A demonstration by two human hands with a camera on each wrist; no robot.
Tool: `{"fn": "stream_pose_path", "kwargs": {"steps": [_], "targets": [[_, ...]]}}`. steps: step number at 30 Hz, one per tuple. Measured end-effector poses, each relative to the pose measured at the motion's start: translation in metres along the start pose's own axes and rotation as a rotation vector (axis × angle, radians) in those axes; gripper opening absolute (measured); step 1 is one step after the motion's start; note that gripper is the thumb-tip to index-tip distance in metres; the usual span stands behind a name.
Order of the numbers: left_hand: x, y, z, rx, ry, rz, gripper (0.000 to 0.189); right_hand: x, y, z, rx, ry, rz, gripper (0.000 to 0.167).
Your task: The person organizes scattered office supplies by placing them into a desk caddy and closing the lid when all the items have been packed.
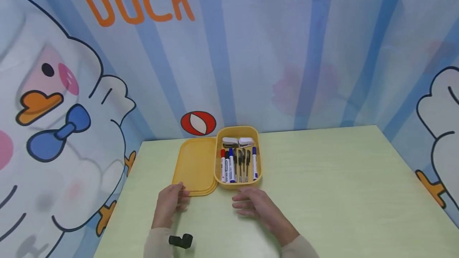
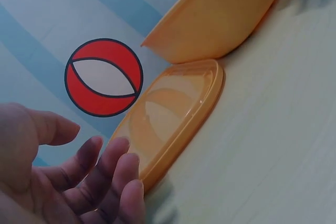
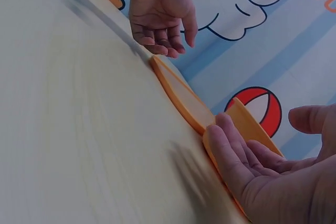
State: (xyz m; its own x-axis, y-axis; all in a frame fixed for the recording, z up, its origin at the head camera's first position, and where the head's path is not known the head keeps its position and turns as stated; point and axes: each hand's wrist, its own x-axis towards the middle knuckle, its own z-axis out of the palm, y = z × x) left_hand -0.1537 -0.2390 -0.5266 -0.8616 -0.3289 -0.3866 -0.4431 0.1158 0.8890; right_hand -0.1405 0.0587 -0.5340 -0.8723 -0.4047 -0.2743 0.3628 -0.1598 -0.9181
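A yellow plastic box (image 1: 238, 186) holds a red-capped marker (image 1: 223, 170), a black-capped marker, blue-capped markers, several slim black-topped pens (image 1: 243, 166) and two small white-topped items (image 1: 246, 142) resembling staplers. Flat against its left side lies a yellow lid (image 1: 195, 166). By the lid's front left corner is my left hand (image 1: 170, 202), fingers loosely bent and holding nothing; whether it touches the lid I cannot tell. My right hand (image 1: 256, 206) hovers just before the box's front wall. In the right wrist view its fingers (image 3: 226, 148) are relaxed, thumb apart, with nothing held.
Box and lid are on a pale green table (image 1: 340, 178), near its back edge. Behind the table hangs a blue-striped cloth (image 1: 251, 51) printed with ducks and a red ball. A black band-like device (image 1: 181, 241) is on the left wrist.
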Motion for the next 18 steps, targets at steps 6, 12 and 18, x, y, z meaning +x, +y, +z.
{"fn": "stream_pose_path", "kwargs": {"steps": [6,12,18], "targets": [[0.006,-0.003,-0.005,-0.006,0.062,0.025,0.034,0.008,0.005,0.010,0.012,-0.026,0.004,0.051],[0.018,-0.002,-0.009,0.013,0.109,-0.001,0.032,0.017,0.004,0.022,0.032,-0.050,0.027,0.050],[0.027,-0.004,-0.012,0.025,0.123,-0.025,0.031,0.028,0.010,0.032,0.063,-0.063,0.063,0.048]]}}
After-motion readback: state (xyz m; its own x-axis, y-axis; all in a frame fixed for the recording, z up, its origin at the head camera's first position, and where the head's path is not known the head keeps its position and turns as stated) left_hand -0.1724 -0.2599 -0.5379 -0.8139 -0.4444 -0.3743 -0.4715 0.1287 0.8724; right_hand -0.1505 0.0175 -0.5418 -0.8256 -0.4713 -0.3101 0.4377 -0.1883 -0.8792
